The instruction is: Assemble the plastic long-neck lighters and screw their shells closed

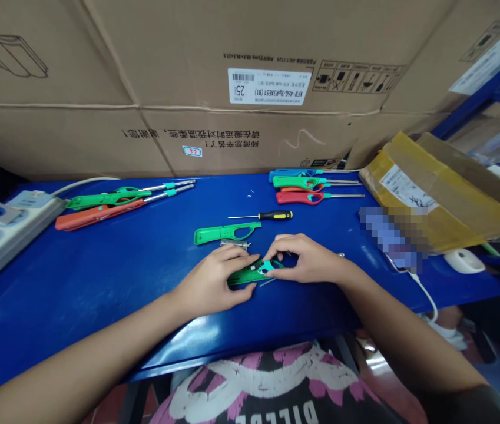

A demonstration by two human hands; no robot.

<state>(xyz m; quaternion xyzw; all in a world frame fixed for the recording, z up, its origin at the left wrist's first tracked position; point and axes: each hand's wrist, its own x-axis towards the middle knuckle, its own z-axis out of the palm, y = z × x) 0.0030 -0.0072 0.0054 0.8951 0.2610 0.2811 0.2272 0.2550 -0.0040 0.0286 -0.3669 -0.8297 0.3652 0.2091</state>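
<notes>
My left hand [212, 278] grips one green lighter shell half [241, 276], its thumb and fingers on either edge, flat against the blue table. At the shell's right end, my right hand [306, 259] pinches a teal trigger [267, 267] between thumb and forefinger. The trigger sits at the shell's handle opening, partly covered by fingers. Just beyond my left hand lies a small metallic part [237, 244], half hidden. Behind it rests the other green shell half [214, 234], inner side up. A thin rod [268, 282] shows below the held shell. Farther back is a black-and-yellow screwdriver [276, 215].
Green [99, 200] and orange [99, 216] lighters lie at the left, near a white power strip [15, 229]. Several more lighters, including a red one [299, 196], are at the back. A taped carton [444, 206], phone [388, 238] and mouse [464, 261] occupy the right. Large cardboard [179, 53] stands behind.
</notes>
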